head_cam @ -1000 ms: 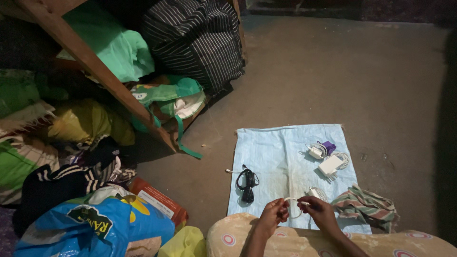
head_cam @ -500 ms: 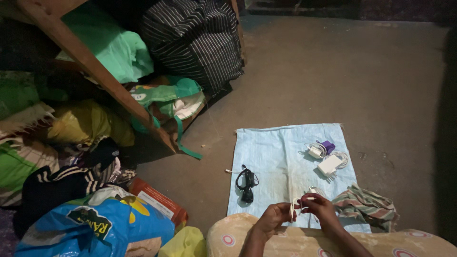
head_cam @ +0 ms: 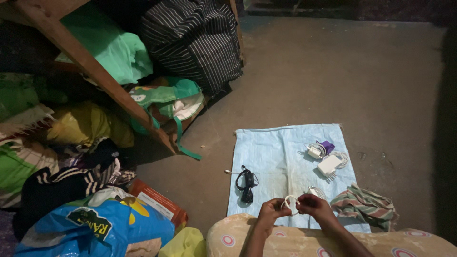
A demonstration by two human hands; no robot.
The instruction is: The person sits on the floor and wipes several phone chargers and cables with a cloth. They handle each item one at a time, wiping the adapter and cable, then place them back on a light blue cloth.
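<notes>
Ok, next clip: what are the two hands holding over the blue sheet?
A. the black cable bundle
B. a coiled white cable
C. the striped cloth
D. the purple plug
B: the left hand and right hand pinch a looped white cable between them; the other three things lie untouched.

white cable [head_cam: 290, 204] | thin, looped into small coil | above blue mat's near edge

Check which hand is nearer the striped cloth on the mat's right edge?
Right. The right hand sits just left of the striped cloth; the left hand is farther left, both pinching the white cable.
</notes>
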